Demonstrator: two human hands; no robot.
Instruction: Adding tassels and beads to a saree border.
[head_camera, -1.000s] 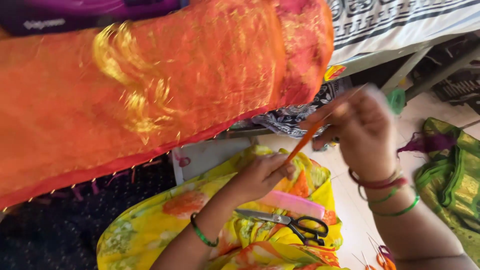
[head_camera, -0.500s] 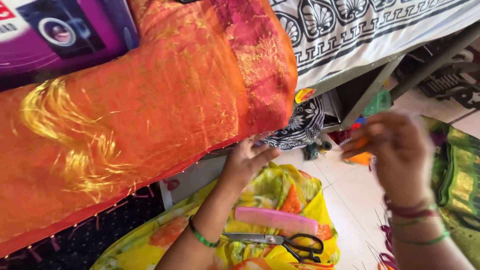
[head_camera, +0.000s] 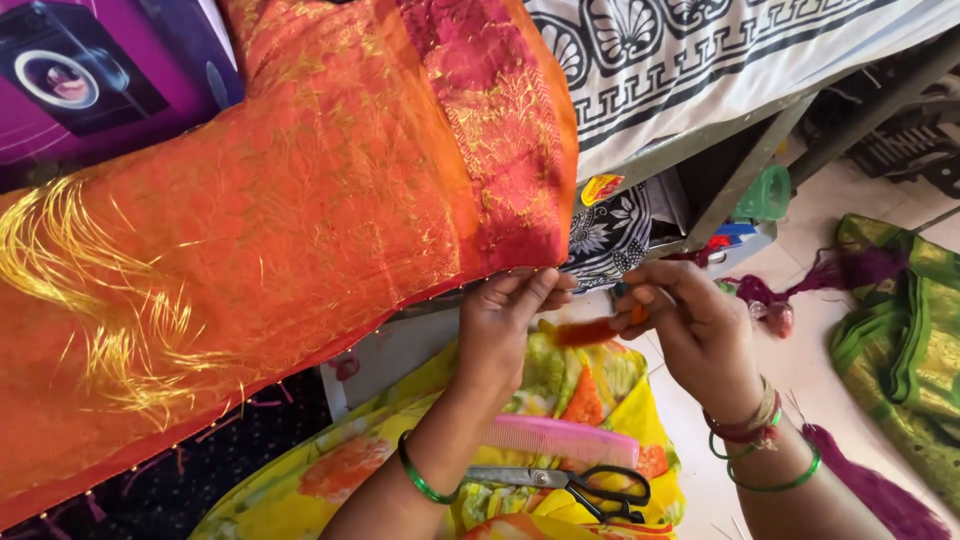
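Orange fabric (head_camera: 300, 230) draped over bench; pale tiled floor (head_camera: 800, 370) below.

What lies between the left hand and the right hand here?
In the head view, a short orange tuft of thread spans the gap between the left hand and the right hand, whose fingers pinch its end.

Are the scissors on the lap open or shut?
Shut. The scissors lie flat on the yellow floral cloth just below the pink comb, blades together as one strip, black handles side by side; neither hand touches them.
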